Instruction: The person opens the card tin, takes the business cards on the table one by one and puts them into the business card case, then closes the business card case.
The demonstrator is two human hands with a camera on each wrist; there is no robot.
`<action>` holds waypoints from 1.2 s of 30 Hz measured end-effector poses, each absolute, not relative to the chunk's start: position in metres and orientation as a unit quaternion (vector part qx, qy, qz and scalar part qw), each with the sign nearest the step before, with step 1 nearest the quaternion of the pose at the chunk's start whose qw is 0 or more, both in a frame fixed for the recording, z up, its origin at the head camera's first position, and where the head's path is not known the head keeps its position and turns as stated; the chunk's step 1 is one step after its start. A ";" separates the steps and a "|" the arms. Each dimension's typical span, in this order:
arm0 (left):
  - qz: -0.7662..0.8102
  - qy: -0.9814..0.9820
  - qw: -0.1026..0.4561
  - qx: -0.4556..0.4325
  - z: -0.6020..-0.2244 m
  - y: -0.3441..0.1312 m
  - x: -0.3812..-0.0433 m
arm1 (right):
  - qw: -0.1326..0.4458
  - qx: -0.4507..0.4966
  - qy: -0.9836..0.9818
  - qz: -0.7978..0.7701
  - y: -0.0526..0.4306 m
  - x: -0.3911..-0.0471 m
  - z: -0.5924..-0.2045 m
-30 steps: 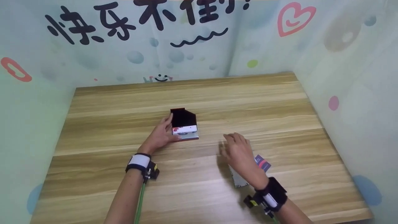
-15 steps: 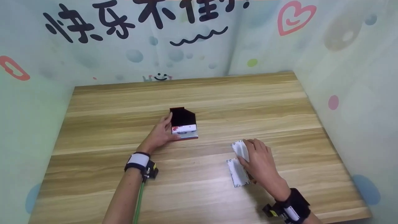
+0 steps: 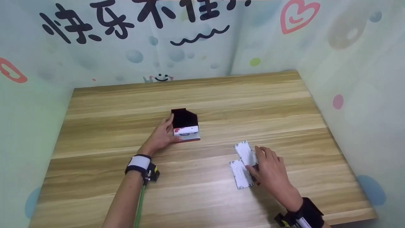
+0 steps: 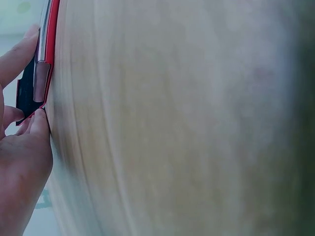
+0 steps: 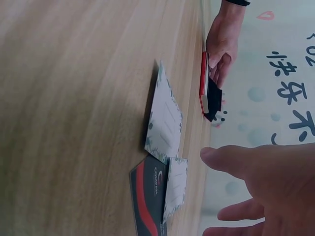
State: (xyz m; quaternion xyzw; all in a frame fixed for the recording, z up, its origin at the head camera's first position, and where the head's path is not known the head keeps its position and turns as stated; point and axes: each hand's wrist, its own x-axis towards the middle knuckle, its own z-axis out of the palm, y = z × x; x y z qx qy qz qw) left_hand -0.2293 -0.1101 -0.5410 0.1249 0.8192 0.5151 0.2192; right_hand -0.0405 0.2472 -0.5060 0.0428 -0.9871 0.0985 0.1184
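Observation:
At the middle of the table, an unfolded card case (image 3: 185, 118) with a red edge and black inside holds a stack of cards (image 3: 186, 129). My left hand (image 3: 161, 136) grips its left side; in the left wrist view the thumb lies on the stack and fingers touch the flap. To the right lie two white cards with leafy borders, a nearer one (image 3: 242, 175) and a farther one (image 3: 246, 153). A dark card (image 5: 150, 196) with a red stripe lies against them, mostly hidden in the head view. My right hand (image 3: 270, 167) hovers beside these cards, fingers spread, holding nothing.
The wood-grain table (image 3: 126, 101) meets a printed backdrop (image 3: 202, 57) behind and at both sides. Each wrist wears a strap with a small camera. A green cable (image 3: 139, 205) runs along the left forearm.
The right hand has moved right and set down the farther white card, which it was holding half a second ago. The left hand has stayed on the card case.

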 end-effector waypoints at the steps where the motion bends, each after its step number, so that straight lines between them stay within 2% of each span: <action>1: 0.513 0.821 0.219 0.124 -0.541 -0.110 -0.230 | 0.118 0.044 -0.987 0.098 0.247 -0.040 -0.506; 22: 0.494 0.834 0.210 0.130 -0.539 -0.111 -0.228 | 0.065 0.004 -0.993 0.101 0.240 -0.043 -0.518; 28: 0.498 0.831 0.210 0.131 -0.539 -0.111 -0.228 | 0.094 0.009 -0.991 0.091 0.237 -0.046 -0.522; 36: 0.529 0.810 0.214 0.134 -0.539 -0.109 -0.229 | 0.000 -0.047 -0.985 0.167 0.238 -0.051 -0.512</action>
